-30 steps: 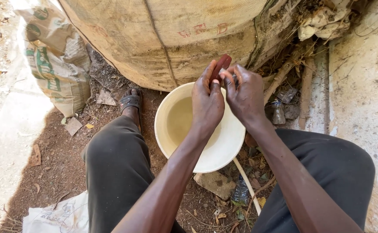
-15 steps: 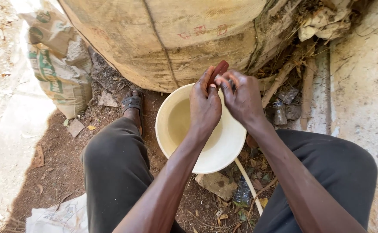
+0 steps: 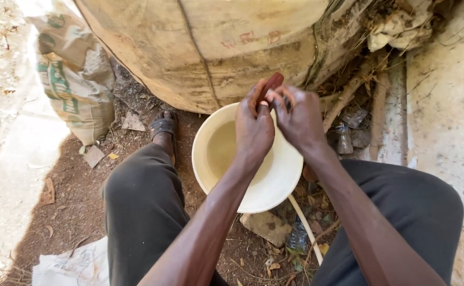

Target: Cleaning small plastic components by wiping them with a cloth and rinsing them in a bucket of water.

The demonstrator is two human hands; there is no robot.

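head-worn view, looking steeply down, close over lap

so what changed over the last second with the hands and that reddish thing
Very little. Both hands stay together above the bowl, working the reddish piece; its tip pokes a bit higher above the fingers now, and the right hand's fingers have shifted on it. Nothing was let go. The bowl, sack and legs stayed put.

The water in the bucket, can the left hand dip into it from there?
Probably yes. The left hand hovers right over the open cream bucket, nothing covers the water, though it grips a reddish-brown piece.
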